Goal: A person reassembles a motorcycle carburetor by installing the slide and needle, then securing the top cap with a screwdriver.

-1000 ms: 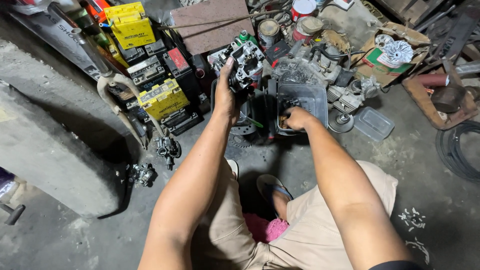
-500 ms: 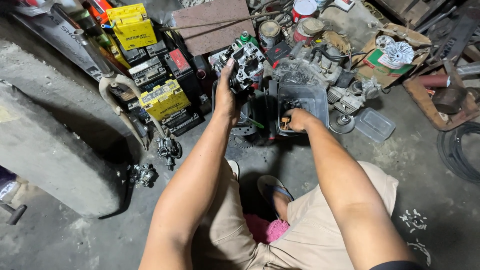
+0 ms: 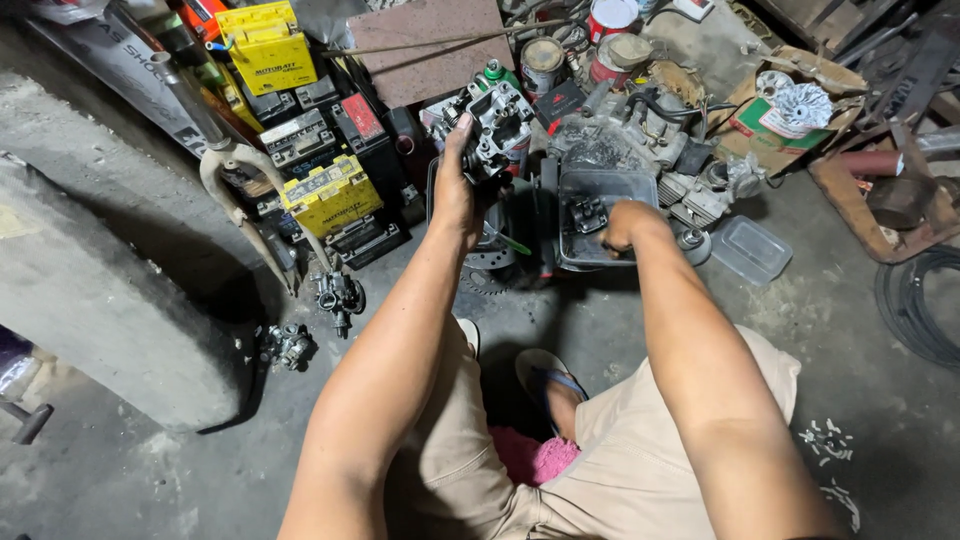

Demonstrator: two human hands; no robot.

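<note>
Left hand [image 3: 455, 195] fingers clamp cylinder head [image 3: 492, 128]; right hand [image 3: 625, 222] fingers curled in parts tub [image 3: 600, 185], 3 o'clock. Keep head level.

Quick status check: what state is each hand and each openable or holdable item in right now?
left hand: closed around the engine cylinder head, holding it up.
engine cylinder head: lifted, held by one side.
right hand: reaching into the plastic tub, fingers hidden.
plastic tub: open, small dark metal parts inside.
clear lid: off, lying on the floor beside the tub.
paint cans: upright, lids on.
</note>
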